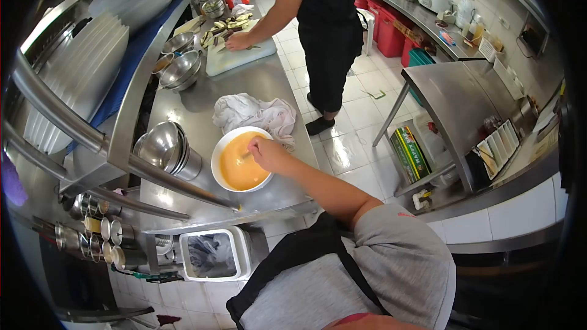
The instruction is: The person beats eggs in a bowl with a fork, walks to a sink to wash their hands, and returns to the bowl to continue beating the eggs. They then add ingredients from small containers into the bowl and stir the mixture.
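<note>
The right hand (268, 154) is being held over the near rim of a white bowl (221, 146), fingers curled round a slim utensil (246, 156) whose tip is dipping into the orange-yellow liquid (239, 168) that looks like beaten egg; whether it is a fork or a whisk cannot be told at this size. The left hand is not being shown anywhere, so its state cannot be told, and nothing is seen steadying the bowl. The bowl is sitting on the steel counter (269, 79), just in front of a crumpled white cloth (254, 113) and to the right of a nest of steel mixing bowls (164, 145). Judged from this, the mixing is being done one-handed, so the strokes are best being kept short and low, with the tool tip kept under the surface, since the liquid is standing fairly high and a wide stroke could be slopping it over the rim or walking the bowl toward the counter edge. A grip on the rim by the free hand would be helping. Below the counter edge a white bin (211, 255) is standing open. Farther along the same counter another person in dark clothes is working, one hand (237, 41) resting on a pale cutting board (241, 55) beside sliced vegetables (223, 27); that hand is being kept well apart from the bowl.
</note>
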`<state>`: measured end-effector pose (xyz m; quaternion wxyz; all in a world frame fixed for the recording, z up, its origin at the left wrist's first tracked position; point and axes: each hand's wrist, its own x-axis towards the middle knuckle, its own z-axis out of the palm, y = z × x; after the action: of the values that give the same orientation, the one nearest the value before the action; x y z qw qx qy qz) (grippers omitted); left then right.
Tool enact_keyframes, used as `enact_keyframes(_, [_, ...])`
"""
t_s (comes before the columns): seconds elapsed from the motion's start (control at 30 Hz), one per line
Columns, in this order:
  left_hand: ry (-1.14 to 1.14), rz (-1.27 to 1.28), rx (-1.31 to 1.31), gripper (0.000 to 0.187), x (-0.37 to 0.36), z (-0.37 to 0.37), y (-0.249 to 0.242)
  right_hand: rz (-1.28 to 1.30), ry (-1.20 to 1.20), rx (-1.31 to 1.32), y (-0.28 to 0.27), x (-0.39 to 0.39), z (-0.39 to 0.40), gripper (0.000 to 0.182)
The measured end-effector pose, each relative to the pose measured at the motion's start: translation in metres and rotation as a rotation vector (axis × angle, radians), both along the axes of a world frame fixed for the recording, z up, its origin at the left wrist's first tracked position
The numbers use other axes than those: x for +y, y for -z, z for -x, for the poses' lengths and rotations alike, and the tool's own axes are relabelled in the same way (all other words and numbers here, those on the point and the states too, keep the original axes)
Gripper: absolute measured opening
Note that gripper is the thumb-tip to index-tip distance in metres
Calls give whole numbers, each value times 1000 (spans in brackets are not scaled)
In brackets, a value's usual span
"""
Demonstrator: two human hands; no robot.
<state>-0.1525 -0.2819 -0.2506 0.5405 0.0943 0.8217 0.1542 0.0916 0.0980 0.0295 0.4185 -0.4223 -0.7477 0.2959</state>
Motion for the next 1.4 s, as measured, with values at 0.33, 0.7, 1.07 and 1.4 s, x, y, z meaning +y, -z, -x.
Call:
enact_keyframes(0.33, [-16,18,0,45,-28,12,3,97,84,-188,-8,4,-11,17])
enact_keyframes(0.7, [130,17,-40,47,3,24,11,28,-9,-774,-5,9,-33,12])
enact_keyframes(1.07, [653,-67,-205,50,195,-132,37,41,213,-347,-23,52,-256,29])
enact_keyframes(1.4, [1138,-320,-198,52,377,-386,-24,582,477,-266,13,143,-582,36])
